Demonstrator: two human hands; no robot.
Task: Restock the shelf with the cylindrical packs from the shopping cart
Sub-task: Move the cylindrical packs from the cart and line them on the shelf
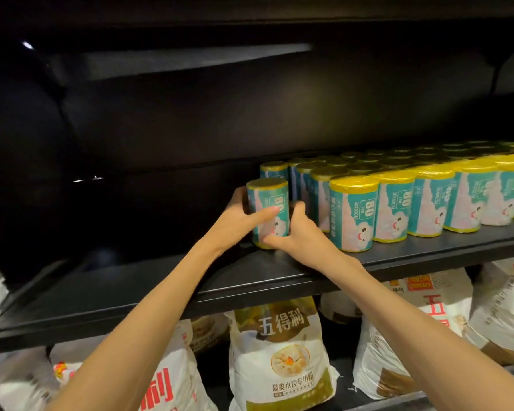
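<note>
Held pack: teal-and-white cylindrical pack with a yellow top (267,213), upright at centre frame, its base on or just above the black metal shelf board (161,280) (contact cannot be told).
Left hand (238,219): wraps the pack's left side, thumb laid across the label front, fingers behind it; gripping.
Right hand (298,232): clasps the pack's lower right side, thumb across the front near the base, fingers curled behind; gripping.
Position of pack: just left of the stocked rows of matching yellow-topped packs (422,191), near them, with a narrow gap to the front-row pack at its right.
Stocked rows: upright, several deep, running from centre to the right edge of the frame.
Shelf, left half: dark and bare board.
Lower shelf: white flour bags with red and olive print (275,360), along the bottom of the frame (some leaning).
</note>
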